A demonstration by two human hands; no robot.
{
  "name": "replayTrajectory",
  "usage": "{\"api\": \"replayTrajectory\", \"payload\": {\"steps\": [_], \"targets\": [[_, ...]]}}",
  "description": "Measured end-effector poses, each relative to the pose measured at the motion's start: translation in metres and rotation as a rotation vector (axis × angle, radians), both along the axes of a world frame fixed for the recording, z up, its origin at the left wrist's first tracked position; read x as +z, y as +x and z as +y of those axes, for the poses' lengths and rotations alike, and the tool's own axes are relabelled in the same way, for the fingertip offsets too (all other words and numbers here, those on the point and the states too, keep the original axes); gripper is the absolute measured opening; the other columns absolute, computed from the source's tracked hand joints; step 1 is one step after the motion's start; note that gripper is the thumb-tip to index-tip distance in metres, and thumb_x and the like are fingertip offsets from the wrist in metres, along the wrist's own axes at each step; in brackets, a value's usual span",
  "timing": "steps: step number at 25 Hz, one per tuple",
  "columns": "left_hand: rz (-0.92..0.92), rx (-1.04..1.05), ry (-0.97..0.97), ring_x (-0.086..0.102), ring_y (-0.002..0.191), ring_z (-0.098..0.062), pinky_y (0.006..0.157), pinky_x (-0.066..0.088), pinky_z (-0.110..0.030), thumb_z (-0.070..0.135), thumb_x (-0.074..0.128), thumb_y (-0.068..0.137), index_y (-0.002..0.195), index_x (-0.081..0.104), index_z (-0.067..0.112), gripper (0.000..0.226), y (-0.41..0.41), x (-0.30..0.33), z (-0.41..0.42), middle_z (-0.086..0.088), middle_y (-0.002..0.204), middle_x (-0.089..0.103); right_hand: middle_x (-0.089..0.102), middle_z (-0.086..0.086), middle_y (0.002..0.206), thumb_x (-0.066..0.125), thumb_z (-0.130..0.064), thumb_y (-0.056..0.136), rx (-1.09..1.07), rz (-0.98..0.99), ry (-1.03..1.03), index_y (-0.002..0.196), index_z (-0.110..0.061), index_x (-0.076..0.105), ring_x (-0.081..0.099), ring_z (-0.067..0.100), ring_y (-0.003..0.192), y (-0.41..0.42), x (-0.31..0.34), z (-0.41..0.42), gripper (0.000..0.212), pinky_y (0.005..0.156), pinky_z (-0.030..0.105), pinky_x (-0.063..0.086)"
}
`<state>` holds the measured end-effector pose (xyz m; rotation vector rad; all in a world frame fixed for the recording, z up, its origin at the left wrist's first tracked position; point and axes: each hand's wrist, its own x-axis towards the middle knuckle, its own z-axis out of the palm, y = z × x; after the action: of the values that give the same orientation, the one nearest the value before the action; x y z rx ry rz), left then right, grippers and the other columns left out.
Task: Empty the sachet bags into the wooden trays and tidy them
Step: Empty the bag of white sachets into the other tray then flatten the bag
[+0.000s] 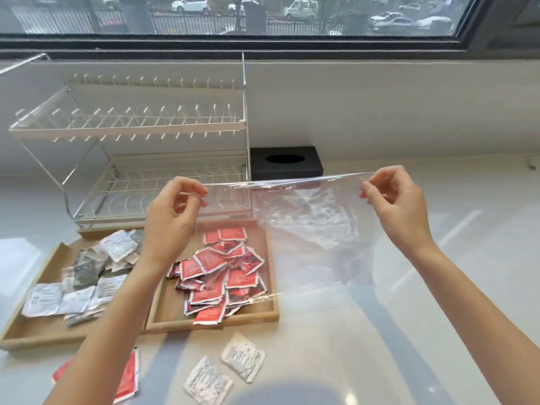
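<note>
I hold an empty clear plastic bag (pixel 309 229) stretched by its top edge above the counter. My left hand (pixel 172 211) pinches its left corner and my right hand (pixel 394 206) pinches its right corner. Below it, a wooden tray (pixel 210 320) holds a pile of red sachets (pixel 222 270). A second wooden tray (pixel 38 337) to the left holds white and grey sachets (pixel 84 273). Two white sachets (pixel 225 369) and a red sachet (pixel 128 378) lie loose on the counter in front of the trays.
A white two-tier dish rack (pixel 140 147) stands behind the trays against the wall. A black tissue box (pixel 286 163) sits to its right. The pale counter (pixel 438 287) stretches to the right under a window.
</note>
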<state>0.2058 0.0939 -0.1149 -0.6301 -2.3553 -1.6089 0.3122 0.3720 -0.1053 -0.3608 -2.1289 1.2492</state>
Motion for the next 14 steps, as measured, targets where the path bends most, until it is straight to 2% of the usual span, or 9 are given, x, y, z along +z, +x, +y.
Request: {"api": "replayTrajectory", "payload": {"steps": [3, 5, 6, 9, 11, 14], "targets": [[-0.07, 0.036, -0.04, 0.059, 0.078, 0.002, 0.069, 0.043, -0.01, 0.007, 0.048, 0.088, 0.081, 0.056, 0.038, 0.033, 0.006, -0.015, 0.033, 0.005, 0.088, 0.059, 0.062, -0.006, 0.081, 0.058, -0.013, 0.086, 0.001, -0.082, 0.025, 0.077, -0.033, 0.05, 0.065, 0.022, 0.083, -0.002, -0.018, 0.033, 0.023, 0.077, 0.034, 0.051], [-0.114, 0.039, -0.102, 0.055, 0.086, 0.003, 0.072, 0.041, -0.005, 0.013, 0.049, 0.089, 0.099, 0.059, 0.031, 0.023, 0.008, -0.023, 0.056, 0.004, 0.103, 0.053, 0.063, -0.004, 0.09, 0.055, -0.011, 0.087, 0.02, -0.134, 0.063, 0.086, -0.028, 0.057, 0.063, 0.021, 0.087, -0.006, -0.029, 0.051, 0.016, 0.072, 0.019, 0.048], [-0.139, 0.038, -0.154, 0.054, 0.09, 0.0, 0.074, 0.039, -0.002, 0.016, 0.05, 0.089, 0.111, 0.057, 0.025, 0.025, 0.007, -0.027, 0.067, 0.002, 0.112, 0.049, 0.063, -0.003, 0.095, 0.054, -0.01, 0.087, 0.027, -0.161, 0.083, 0.093, -0.023, 0.059, 0.061, 0.019, 0.086, -0.009, -0.034, 0.06, 0.015, 0.069, 0.011, 0.046], [-0.188, 0.039, -0.278, 0.044, 0.114, -0.012, 0.094, 0.033, -0.02, 0.02, 0.054, 0.087, 0.131, 0.042, 0.014, 0.046, -0.006, -0.037, 0.1, -0.006, 0.135, 0.036, 0.061, 0.001, 0.107, 0.051, -0.007, 0.088, 0.042, -0.23, 0.087, 0.108, -0.014, 0.06, 0.055, 0.012, 0.086, -0.029, -0.045, 0.084, 0.023, 0.066, 0.0, 0.041], [-0.202, 0.044, -0.319, 0.032, 0.131, -0.019, 0.107, 0.025, -0.029, 0.023, 0.056, 0.086, 0.136, 0.034, 0.01, 0.056, -0.021, -0.043, 0.12, -0.009, 0.144, 0.026, 0.058, 0.003, 0.114, 0.05, -0.007, 0.088, 0.066, -0.271, 0.085, 0.115, -0.012, 0.058, 0.053, 0.011, 0.09, -0.048, -0.053, 0.097, 0.028, 0.067, 0.0, 0.04], [-0.252, 0.069, -0.372, 0.008, 0.141, -0.023, 0.113, 0.011, -0.033, 0.025, 0.057, 0.085, 0.141, 0.023, 0.011, 0.067, -0.044, -0.056, 0.148, -0.011, 0.151, 0.007, 0.052, 0.005, 0.124, 0.048, -0.01, 0.089, 0.107, -0.326, 0.089, 0.123, -0.012, 0.052, 0.049, 0.009, 0.097, -0.084, -0.067, 0.11, 0.034, 0.077, 0.012, 0.036]]}}
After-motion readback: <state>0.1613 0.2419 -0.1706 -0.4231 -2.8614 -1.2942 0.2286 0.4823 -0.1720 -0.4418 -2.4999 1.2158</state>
